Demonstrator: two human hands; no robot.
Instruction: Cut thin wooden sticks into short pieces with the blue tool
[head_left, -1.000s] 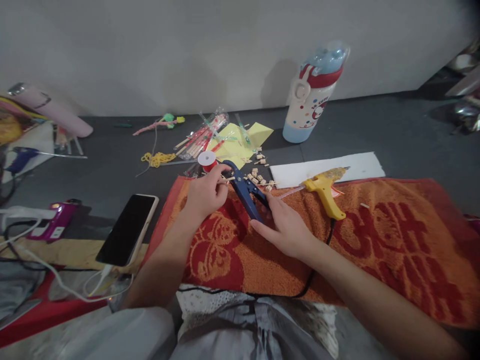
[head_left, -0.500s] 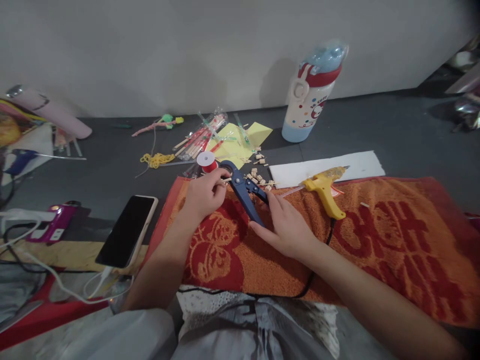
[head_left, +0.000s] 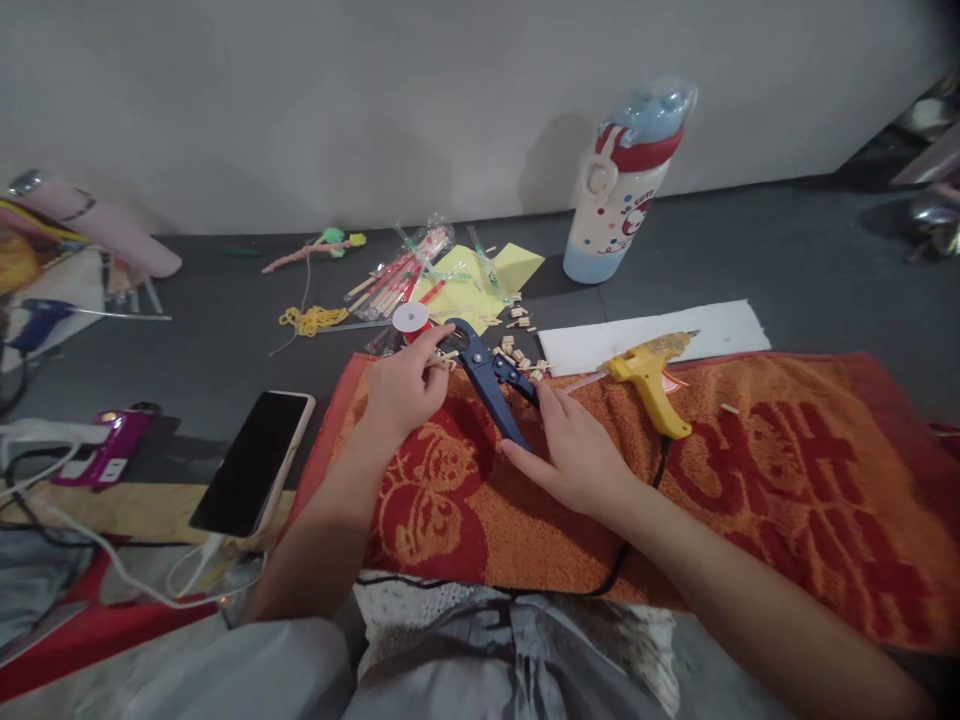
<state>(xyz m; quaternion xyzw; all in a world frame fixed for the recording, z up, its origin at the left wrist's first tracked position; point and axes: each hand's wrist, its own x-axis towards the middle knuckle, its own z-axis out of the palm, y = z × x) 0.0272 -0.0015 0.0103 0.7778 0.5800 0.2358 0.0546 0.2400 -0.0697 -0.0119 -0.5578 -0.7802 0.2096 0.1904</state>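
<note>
Over the orange towel [head_left: 570, 530], my right hand [head_left: 574, 455] grips the handles of a dark blue pipe cutter [head_left: 486, 382], its head pointing up and left. The cutter's handles are spread apart. My left hand [head_left: 407, 388] pinches a thin wooden stick [head_left: 448, 356] beside the cutter's jaw, and its index finger reaches to the head of the tool. Most of the stick is hidden by the fingers. Short cut wooden pieces [head_left: 510, 350] lie just beyond the cutter. Behind the left hand stands a spool of red thread [head_left: 412, 320].
A yellow glue gun [head_left: 651, 380] rests on the towel and a white strip [head_left: 585, 343]. Farther back are yellow paper [head_left: 517, 268], wrapped sticks [head_left: 405, 270] and an upright bottle [head_left: 619, 215]. A phone [head_left: 251, 465] with a cable lies at the left.
The left index finger has stretched up toward the cutter's head, where before it was curled. The cutter and right hand have barely shifted.
</note>
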